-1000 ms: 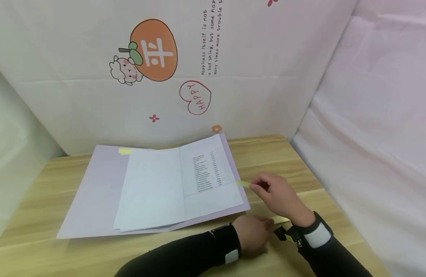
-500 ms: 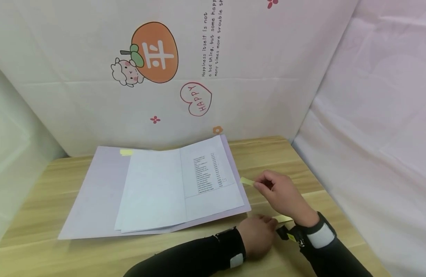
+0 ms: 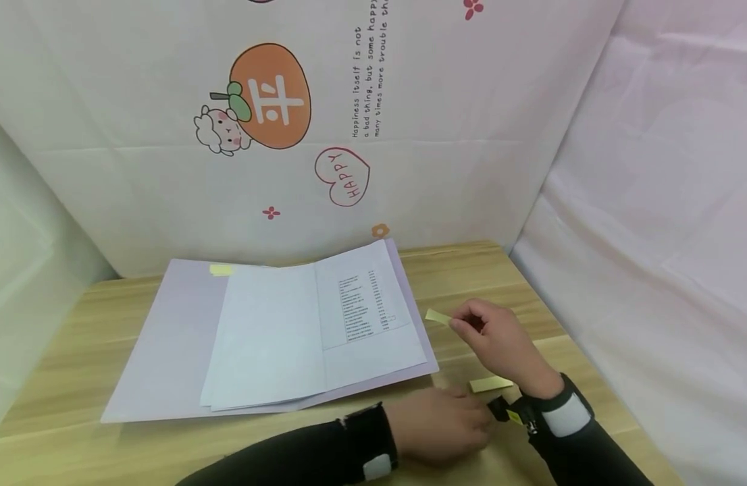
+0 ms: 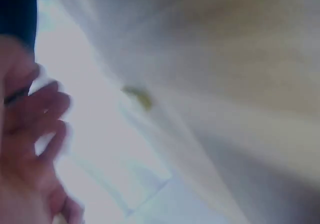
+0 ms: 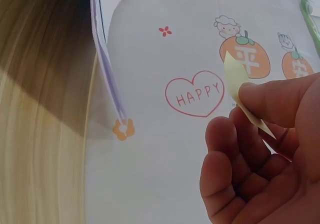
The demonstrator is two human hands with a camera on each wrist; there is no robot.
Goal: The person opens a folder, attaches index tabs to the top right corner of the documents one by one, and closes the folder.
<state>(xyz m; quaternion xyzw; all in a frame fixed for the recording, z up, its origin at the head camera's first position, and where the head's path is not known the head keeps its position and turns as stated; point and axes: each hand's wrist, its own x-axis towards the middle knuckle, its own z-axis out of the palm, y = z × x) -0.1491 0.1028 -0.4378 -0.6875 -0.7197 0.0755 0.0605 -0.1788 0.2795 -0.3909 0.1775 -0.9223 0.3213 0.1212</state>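
Between thumb and fingers, my right hand pinches a narrow yellow sticky note, just off the right edge of an open lilac folder. The right wrist view shows the note slightly bent under the thumb. My left hand is low over the table in front of the folder, fingers loosely bent and holding nothing; in the left wrist view this hand is blurred. Beyond its fingertips lies a yellow sticky note pad. White pages lie spread in the folder, the right one printed with a table.
Another yellow sticky note sticks out at the top left of the pages. The wooden table meets a white printed cloth at the back. Pale cloth hangs along the right side.
My left hand has drawn back from the sticky note pad, down and away from it. My right hand has shifted slightly right with its note, away from the folder's edge.
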